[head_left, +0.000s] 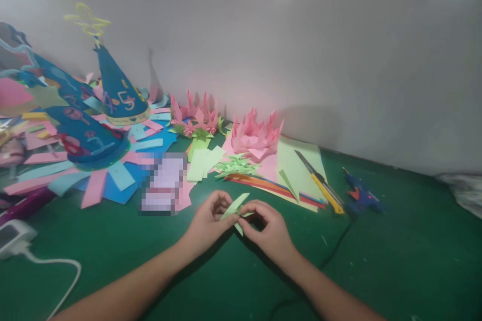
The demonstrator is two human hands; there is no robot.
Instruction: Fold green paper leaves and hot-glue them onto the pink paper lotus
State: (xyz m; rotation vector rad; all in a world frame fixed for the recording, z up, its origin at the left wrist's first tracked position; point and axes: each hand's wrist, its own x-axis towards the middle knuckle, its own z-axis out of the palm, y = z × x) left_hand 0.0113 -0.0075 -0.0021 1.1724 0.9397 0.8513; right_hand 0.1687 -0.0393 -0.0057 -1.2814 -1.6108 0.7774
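Between my two hands, above the green tabletop, is a folded light-green paper piece (236, 205) with pointed ends. My left hand (212, 215) pinches it from the left, thumb in front and fingers curled behind. From the right, my right hand (266, 223) grips its other side between thumb and forefinger. The fingertips hide part of the folds. Just beyond my hands lies a cluster of light-green folded paper pieces (239, 164). Behind that cluster stands a pink folded-paper crown (256, 135).
A yellow utility knife (327, 193) lies on stacked coloured paper (301, 160), blade exposed. Right of it sits a blue glue gun (362, 198), its cord running toward my right forearm. Blue cone hats (118, 83) and paper strips fill the left. A white cable (56, 261) lies front left.
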